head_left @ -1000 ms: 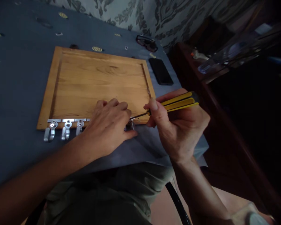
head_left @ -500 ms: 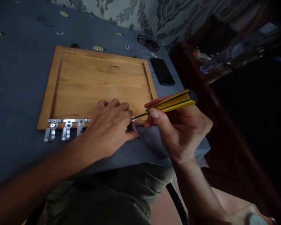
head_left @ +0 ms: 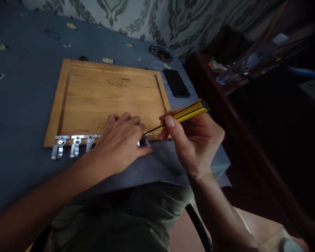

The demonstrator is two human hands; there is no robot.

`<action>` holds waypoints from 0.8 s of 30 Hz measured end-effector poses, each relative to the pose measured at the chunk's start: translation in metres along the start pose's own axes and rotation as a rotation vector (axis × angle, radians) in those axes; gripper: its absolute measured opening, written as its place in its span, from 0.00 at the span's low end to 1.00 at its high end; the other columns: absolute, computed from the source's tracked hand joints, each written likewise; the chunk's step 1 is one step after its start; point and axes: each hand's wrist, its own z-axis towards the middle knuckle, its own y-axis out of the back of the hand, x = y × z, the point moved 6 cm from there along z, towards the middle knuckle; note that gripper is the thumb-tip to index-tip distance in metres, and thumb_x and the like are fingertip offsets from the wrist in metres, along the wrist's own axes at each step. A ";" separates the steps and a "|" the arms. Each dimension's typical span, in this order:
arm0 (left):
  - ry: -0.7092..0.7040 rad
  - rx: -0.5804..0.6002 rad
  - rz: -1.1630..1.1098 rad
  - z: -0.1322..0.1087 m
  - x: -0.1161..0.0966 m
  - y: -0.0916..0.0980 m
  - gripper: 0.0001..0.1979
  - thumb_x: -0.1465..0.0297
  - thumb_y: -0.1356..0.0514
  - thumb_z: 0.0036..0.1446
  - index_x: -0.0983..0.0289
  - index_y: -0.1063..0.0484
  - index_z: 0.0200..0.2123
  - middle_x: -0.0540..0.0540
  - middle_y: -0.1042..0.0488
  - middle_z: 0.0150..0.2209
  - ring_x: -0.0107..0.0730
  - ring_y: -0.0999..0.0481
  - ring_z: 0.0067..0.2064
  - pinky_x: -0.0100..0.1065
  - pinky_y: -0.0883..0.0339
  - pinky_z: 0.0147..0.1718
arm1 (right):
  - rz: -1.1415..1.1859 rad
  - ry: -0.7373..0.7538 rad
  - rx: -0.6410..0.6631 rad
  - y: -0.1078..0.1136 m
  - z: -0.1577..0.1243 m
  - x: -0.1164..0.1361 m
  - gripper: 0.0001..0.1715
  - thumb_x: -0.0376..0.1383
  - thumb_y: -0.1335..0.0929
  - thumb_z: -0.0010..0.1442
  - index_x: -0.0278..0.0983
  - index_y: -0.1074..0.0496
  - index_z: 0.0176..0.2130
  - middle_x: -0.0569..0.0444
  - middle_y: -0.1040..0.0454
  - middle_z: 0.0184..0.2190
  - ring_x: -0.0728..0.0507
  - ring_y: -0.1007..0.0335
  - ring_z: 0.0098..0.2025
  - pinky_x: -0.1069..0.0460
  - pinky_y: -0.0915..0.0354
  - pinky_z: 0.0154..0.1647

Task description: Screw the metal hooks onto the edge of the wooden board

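A framed wooden board [head_left: 112, 94] lies flat on the table, with several metal hooks [head_left: 76, 146] in a row along its near edge. My left hand [head_left: 123, 140] is closed over that edge, gripping a metal hook [head_left: 144, 141] near the right end between thumb and fingers. In my right hand [head_left: 196, 143] is a yellow and black screwdriver [head_left: 186, 113], held by its handle and slanting down to the left. Its tip reaches the hook beside my left fingers; the screw there is too small to make out.
On the blue patterned tablecloth [head_left: 21, 105], a black phone [head_left: 176, 83] lies right of the board, with dark-framed glasses [head_left: 160, 53] behind it. A dark red wooden cabinet [head_left: 241, 129] stands to the right, a clear plastic bottle [head_left: 252, 59] on it. A patterned curtain or wall covering [head_left: 136, 17] rises behind.
The view has shifted slightly, so the board sits a little lower in it. Both hands keep their holds; the screwdriver's tip stays at the hook.
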 end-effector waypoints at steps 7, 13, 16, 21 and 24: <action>-0.004 -0.004 0.027 0.000 -0.001 0.001 0.16 0.55 0.29 0.62 0.63 0.19 0.41 0.57 0.20 0.41 0.52 0.23 0.51 0.49 0.34 0.47 | 0.015 0.037 -0.051 0.002 -0.008 -0.002 0.09 0.43 0.24 0.66 0.39 0.21 0.38 0.58 0.20 0.29 0.50 0.27 0.21 0.53 0.27 0.24; -0.009 -0.022 0.023 -0.001 0.000 0.000 0.17 0.55 0.29 0.61 0.63 0.19 0.41 0.58 0.20 0.41 0.52 0.23 0.50 0.48 0.35 0.47 | -0.017 0.048 -0.032 0.000 -0.006 -0.002 0.07 0.40 0.23 0.64 0.40 0.21 0.38 0.59 0.19 0.30 0.51 0.26 0.22 0.53 0.27 0.26; -0.007 -0.028 0.021 -0.001 0.000 0.000 0.18 0.54 0.29 0.61 0.64 0.19 0.42 0.58 0.20 0.41 0.53 0.23 0.51 0.49 0.34 0.47 | -0.057 0.054 -0.089 -0.001 -0.007 -0.001 0.07 0.39 0.23 0.64 0.40 0.22 0.36 0.60 0.20 0.28 0.51 0.27 0.22 0.53 0.28 0.25; 0.000 0.008 0.008 0.000 -0.001 0.000 0.17 0.55 0.29 0.61 0.64 0.18 0.40 0.57 0.20 0.41 0.55 0.22 0.51 0.51 0.33 0.48 | 0.008 0.006 -0.081 -0.001 -0.003 -0.002 0.14 0.45 0.22 0.62 0.39 0.24 0.35 0.61 0.23 0.25 0.50 0.27 0.20 0.54 0.29 0.22; 0.012 0.020 0.004 0.001 0.000 0.001 0.16 0.56 0.28 0.61 0.63 0.18 0.40 0.57 0.20 0.41 0.55 0.23 0.52 0.51 0.34 0.48 | 0.034 -0.038 -0.002 0.003 0.002 0.000 0.19 0.50 0.22 0.61 0.39 0.23 0.34 0.58 0.21 0.28 0.50 0.27 0.21 0.54 0.27 0.22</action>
